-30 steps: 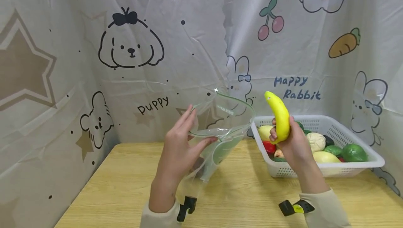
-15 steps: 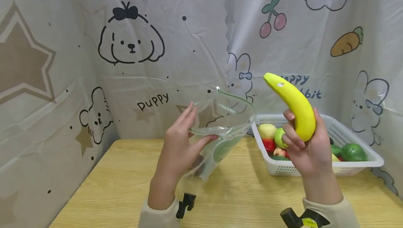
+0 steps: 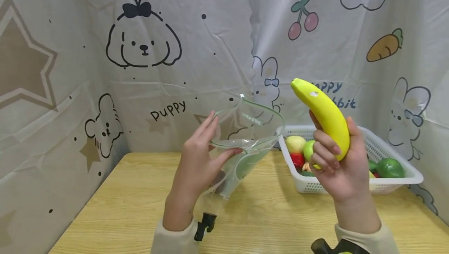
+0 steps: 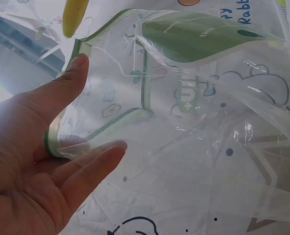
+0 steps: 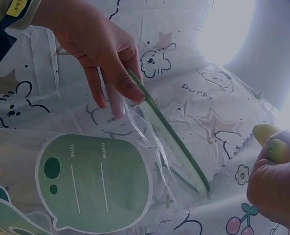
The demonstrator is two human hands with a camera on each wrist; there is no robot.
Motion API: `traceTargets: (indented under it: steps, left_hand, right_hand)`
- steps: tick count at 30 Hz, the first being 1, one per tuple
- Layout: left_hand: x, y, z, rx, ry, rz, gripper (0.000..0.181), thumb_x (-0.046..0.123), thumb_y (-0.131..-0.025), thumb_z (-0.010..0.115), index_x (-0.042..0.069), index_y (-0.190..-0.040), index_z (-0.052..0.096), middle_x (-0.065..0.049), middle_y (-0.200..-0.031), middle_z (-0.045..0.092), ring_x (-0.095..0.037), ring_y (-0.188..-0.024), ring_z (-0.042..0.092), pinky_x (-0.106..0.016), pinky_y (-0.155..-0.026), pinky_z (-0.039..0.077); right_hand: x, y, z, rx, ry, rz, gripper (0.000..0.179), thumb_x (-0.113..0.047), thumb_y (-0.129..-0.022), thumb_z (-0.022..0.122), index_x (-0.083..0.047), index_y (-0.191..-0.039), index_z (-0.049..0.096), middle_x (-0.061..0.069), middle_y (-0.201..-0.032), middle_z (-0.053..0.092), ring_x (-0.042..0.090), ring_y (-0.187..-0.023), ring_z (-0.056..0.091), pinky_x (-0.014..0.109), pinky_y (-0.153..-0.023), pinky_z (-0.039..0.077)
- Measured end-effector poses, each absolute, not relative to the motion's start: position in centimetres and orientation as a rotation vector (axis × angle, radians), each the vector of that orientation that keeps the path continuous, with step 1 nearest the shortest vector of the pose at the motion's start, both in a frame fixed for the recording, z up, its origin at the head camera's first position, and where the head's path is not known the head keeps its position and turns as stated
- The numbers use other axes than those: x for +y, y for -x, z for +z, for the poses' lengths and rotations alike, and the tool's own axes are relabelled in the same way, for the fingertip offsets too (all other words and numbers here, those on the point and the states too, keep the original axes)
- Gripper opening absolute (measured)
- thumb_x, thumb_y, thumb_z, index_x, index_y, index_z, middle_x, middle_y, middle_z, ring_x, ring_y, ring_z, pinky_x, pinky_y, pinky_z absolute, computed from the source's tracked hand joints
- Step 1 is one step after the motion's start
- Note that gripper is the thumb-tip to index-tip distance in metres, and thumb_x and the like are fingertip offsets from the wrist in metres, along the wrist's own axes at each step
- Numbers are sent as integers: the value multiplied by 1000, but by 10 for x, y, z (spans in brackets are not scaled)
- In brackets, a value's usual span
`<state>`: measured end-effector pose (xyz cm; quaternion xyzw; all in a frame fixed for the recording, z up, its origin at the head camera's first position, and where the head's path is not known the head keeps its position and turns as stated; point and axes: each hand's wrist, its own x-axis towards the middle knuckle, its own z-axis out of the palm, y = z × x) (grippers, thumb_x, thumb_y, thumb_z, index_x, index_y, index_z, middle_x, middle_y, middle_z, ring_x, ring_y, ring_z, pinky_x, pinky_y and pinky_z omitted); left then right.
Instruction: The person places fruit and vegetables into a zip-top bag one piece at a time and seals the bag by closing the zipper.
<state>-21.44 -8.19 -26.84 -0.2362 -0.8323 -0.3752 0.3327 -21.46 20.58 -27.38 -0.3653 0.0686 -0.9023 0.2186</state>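
A clear zip bag [image 3: 250, 160] with a green-edged mouth and green label leans in the middle, mouth spread wide. My left hand [image 3: 198, 156] is at its near left rim, fingers straight and thumb apart; in the left wrist view the thumb [image 4: 69, 78] lies along the green strip. A dark rounded thing [image 3: 220, 182] shows through the plastic low down. Right of the bag, my right hand [image 3: 338, 168] grips a yellow banana [image 3: 324, 108], fingers curled round its lower half and the tip pointing up left. In the right wrist view the banana [image 5: 267, 132] is mostly hidden by the hand.
Behind my right hand stands a white plastic basket [image 3: 396, 184] of fruit and vegetables, with a pale yellow fruit [image 3: 295, 144], a red one [image 3: 297, 160] and a green one [image 3: 390, 167] showing. The wooden table [image 3: 140, 191] meets a printed cloth backdrop [image 3: 210, 67].
The right hand has moved right and toward me with the banana, turning so its palm and curled fingers show more. The left hand and bag have hardly moved.
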Motion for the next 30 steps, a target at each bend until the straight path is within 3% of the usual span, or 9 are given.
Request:
traceTargets:
  steps: [6, 9, 12, 16, 22, 30]
  left_hand:
    - [-83, 214, -269, -2176, 621, -988, 86, 29, -78, 88, -1, -148, 49, -15, -158, 40, -32, -136, 51, -25, -87, 60]
    - [-83, 214, -269, -2180, 617, -991, 85, 29, -78, 88, 1, -148, 50, -15, -159, 40, -32, -137, 51, -25, -88, 59]
    - [-82, 214, -269, -2183, 620, -987, 84, 30, -78, 88, 2, -148, 51, -15, -159, 40, -32, -136, 51, -25, -88, 60]
    - [-82, 215, -268, -2183, 631, -977, 83, 30, -78, 87, 1, -147, 51, -15, -158, 40, -32, -136, 52, -26, -88, 59]
    - [-81, 214, -268, -2181, 643, -975, 83, 29, -77, 88, 1, -146, 52, -16, -158, 41, -32, -136, 51, -27, -89, 59]
    - [-80, 214, -269, -2183, 648, -973, 83, 29, -78, 88, 0, -146, 52, -15, -158, 40, -32, -136, 52, -27, -90, 59]
  right_hand:
    - [203, 214, -272, 334, 1037, -2562, 64, -48, -111, 25, 2, -149, 37, 4, -71, 32, 16, -53, 25, 22, -50, 21]
    - [203, 211, -271, 808, 1031, -2682, 51, -42, -113, 24, -2, -141, 41, 4, -71, 37, 17, -53, 25, 24, -49, 17]
    - [201, 207, -268, 1729, 898, -2629, 37, -36, -113, 31, -7, -134, 43, 4, -75, 43, 17, -53, 32, 23, -45, 25]
    - [199, 201, -265, 2525, 735, -2200, 39, -29, -112, 36, -8, -144, 44, 7, -93, 51, 20, -61, 44, 25, -51, 42]
    - [196, 200, -266, 2685, 938, -2034, 39, -16, -111, 40, -8, -147, 50, 10, -95, 57, 22, -63, 46, 29, -49, 41]
    - [193, 202, -266, 2707, 689, -2026, 39, -27, -110, 46, -14, -146, 49, 10, -92, 59, 20, -56, 44, 24, -47, 43]
